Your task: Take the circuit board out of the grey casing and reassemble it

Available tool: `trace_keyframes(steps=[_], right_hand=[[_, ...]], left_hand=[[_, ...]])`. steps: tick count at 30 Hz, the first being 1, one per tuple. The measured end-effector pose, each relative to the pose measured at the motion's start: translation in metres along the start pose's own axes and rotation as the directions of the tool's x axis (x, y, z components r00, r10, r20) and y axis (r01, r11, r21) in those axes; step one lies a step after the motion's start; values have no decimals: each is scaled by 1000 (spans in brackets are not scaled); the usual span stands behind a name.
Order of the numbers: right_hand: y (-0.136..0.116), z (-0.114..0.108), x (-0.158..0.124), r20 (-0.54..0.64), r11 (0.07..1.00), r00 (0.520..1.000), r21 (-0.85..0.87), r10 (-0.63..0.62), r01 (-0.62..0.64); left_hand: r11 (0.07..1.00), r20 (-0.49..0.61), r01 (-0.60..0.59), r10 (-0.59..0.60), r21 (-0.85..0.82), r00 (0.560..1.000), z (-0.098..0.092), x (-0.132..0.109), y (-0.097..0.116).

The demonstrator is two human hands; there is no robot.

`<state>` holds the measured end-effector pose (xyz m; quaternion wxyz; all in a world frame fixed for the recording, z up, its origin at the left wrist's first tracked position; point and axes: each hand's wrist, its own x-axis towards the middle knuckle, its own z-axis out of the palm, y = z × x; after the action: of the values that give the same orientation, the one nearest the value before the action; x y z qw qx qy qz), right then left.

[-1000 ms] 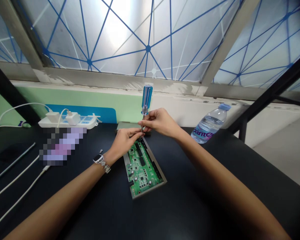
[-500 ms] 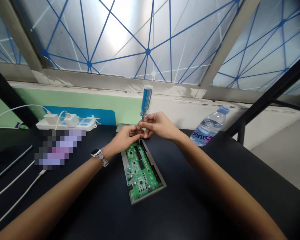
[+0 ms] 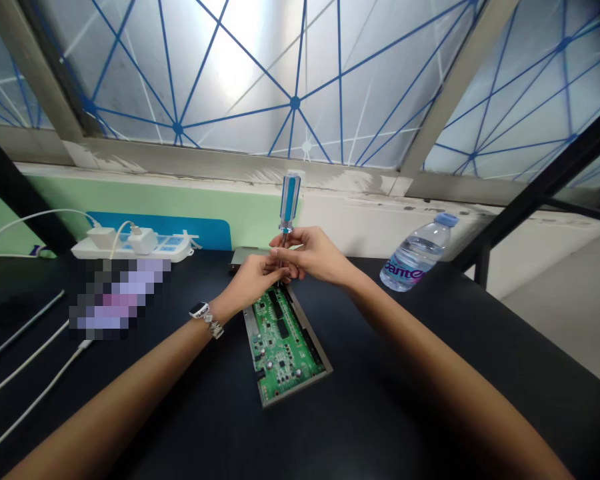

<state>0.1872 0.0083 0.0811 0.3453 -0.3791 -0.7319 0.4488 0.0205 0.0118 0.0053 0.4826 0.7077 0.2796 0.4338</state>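
1. The screwdriver (image 3: 290,200) stands nearly upright over the far end of the circuit board (image 3: 287,350), its blue-and-clear handle uppermost and rising above both hands.
2. The circuit board lies face up in a shallow metal frame (image 3: 300,386) on the black table (image 3: 370,400). Most of it extends to the near side of the hands, between the two forearms, with its far end under the fingers.
3. The right hand (image 3: 310,253) comes in from the right, thumb and fingers closed on the screwdriver's metal shaft just below the handle.
4. The left hand (image 3: 250,280) comes in from the left, lower down, its thumb and fingers drawn together beside the bottom of the shaft, just over the board. The fingers hide the tip, so I cannot tell whether this hand grips the shaft or something smaller.
5. The two hands meet at the fingertips, or very nearly so.
6. A watch (image 3: 199,310) and a metal bracelet (image 3: 214,327) sit on the left wrist.
7. Beyond the left hand, a flat grey metal piece (image 3: 241,255) rests near the wall.
8. Far right, a water bottle (image 3: 413,257) leans; far left lies a white power strip (image 3: 173,251) with plugs in it.
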Motion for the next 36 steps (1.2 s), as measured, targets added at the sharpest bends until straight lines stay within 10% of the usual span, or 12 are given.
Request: trace_keyframes(steps=[17,26,36], right_hand=[[-3,-5,-1,30,1000,999,2,-10,10],[-6,6,-3,84,1000,997,29,-2,-1],[5,-6,4,-2,995,1000,98,-7,7]], left_hand=[[979,-75,43,-28,200,997,-13,-16,14],[997,-26,-73,74,29,997,-2,-1,-6],[994,-67,72,-77,-77,995,-6,-9,8]])
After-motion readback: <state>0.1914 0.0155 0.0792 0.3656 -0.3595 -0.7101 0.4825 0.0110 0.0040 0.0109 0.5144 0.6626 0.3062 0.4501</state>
